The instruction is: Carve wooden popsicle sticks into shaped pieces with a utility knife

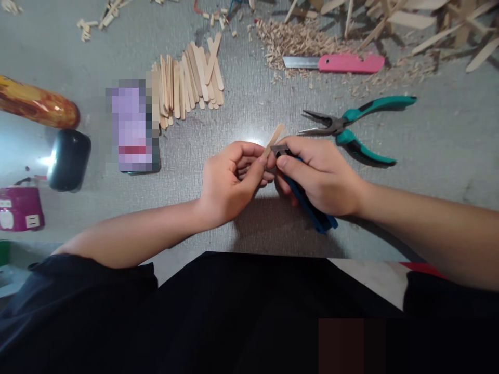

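Note:
My left hand (237,179) pinches a flat wooden craft stick (276,136) between thumb and fingertips, its free end slanting up to the right. Wrapped in my right hand (319,174) is a blue-handled cutter (306,200) with a short dark metal head. That head lies right beside the stick, close to my left fingertips; whether its edges touch the wood is hard to see. Both hands meet low over the table's near side. Up and to the right lie long-nose pliers (343,124) with teal handles, jaws apart.
A row of craft sticks (187,83) lies beyond my left hand, beside a blurred phone (132,130). Farther back are a pink-handled knife (351,63), wood shavings (300,39) and more loose sticks. At the left stand a dark rounded case (70,158), an orange cylinder (39,104) and a purple box (23,209).

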Demonstrator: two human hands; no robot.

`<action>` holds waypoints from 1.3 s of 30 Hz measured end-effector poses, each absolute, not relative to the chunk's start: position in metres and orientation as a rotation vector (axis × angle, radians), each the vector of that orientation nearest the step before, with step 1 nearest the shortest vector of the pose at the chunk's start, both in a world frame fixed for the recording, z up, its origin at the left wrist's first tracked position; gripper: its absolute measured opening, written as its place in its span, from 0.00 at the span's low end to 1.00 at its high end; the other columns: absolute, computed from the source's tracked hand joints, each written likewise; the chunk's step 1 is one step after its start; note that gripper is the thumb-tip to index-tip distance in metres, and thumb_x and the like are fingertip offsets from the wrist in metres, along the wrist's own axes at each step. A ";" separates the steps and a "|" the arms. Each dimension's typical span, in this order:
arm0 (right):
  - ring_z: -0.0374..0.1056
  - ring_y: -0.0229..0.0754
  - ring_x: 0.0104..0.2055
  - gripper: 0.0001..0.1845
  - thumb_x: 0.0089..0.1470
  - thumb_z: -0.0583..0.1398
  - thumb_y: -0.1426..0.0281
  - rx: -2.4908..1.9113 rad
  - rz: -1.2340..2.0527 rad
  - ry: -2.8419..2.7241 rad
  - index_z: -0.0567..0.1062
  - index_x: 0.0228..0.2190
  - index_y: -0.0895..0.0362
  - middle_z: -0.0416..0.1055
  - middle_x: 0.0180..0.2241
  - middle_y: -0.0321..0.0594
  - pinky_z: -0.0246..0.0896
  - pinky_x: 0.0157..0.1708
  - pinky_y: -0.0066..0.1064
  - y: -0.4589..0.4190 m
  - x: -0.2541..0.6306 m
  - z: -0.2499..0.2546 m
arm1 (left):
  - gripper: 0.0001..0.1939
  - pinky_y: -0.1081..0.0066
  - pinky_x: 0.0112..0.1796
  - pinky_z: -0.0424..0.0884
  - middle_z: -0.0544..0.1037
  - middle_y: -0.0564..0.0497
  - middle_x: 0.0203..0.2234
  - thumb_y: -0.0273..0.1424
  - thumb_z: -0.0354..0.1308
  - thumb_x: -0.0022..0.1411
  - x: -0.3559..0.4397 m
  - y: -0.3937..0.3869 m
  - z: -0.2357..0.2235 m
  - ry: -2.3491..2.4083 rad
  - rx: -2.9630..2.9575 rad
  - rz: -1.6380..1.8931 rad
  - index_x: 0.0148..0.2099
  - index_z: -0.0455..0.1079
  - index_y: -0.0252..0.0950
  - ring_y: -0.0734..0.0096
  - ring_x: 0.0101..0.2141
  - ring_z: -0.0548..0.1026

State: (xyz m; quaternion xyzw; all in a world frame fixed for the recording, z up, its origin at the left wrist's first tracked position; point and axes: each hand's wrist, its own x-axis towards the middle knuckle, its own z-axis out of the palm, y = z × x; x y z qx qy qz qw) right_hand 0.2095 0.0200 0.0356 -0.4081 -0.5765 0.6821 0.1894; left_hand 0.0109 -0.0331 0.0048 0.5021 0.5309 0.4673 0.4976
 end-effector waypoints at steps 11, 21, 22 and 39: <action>0.70 0.36 0.16 0.15 0.77 0.58 0.72 -1.221 2.018 -1.685 0.72 0.33 0.52 0.73 0.21 0.30 0.61 0.17 0.29 0.024 0.213 0.038 | 0.01 0.73 0.30 0.79 0.86 0.53 0.27 0.28 0.69 0.73 0.002 -0.034 0.002 1.386 1.528 1.054 0.44 0.81 0.37 0.74 0.26 0.83; 0.66 0.35 0.16 0.14 0.78 0.59 0.68 -1.055 2.122 -1.611 0.72 0.35 0.53 0.71 0.20 0.28 0.63 0.17 0.27 0.029 0.217 0.032 | 0.14 0.70 0.25 0.78 0.86 0.52 0.28 0.38 0.74 0.72 0.004 -0.027 0.005 1.133 1.146 1.065 0.41 0.75 0.38 0.74 0.22 0.80; 0.66 0.35 0.17 0.14 0.78 0.59 0.68 -1.032 2.124 -1.602 0.72 0.35 0.53 0.71 0.20 0.28 0.63 0.17 0.27 0.029 0.217 0.031 | 0.15 0.70 0.25 0.78 0.86 0.51 0.29 0.40 0.75 0.72 0.004 -0.026 0.006 1.120 1.131 1.072 0.41 0.75 0.38 0.74 0.22 0.80; 0.68 0.37 0.18 0.11 0.77 0.61 0.65 -1.052 2.083 -1.568 0.72 0.37 0.51 0.73 0.22 0.29 0.63 0.20 0.29 0.026 0.216 0.032 | 0.16 0.71 0.25 0.80 0.87 0.51 0.28 0.46 0.75 0.71 0.006 -0.028 0.009 1.257 1.118 1.059 0.45 0.79 0.40 0.73 0.23 0.82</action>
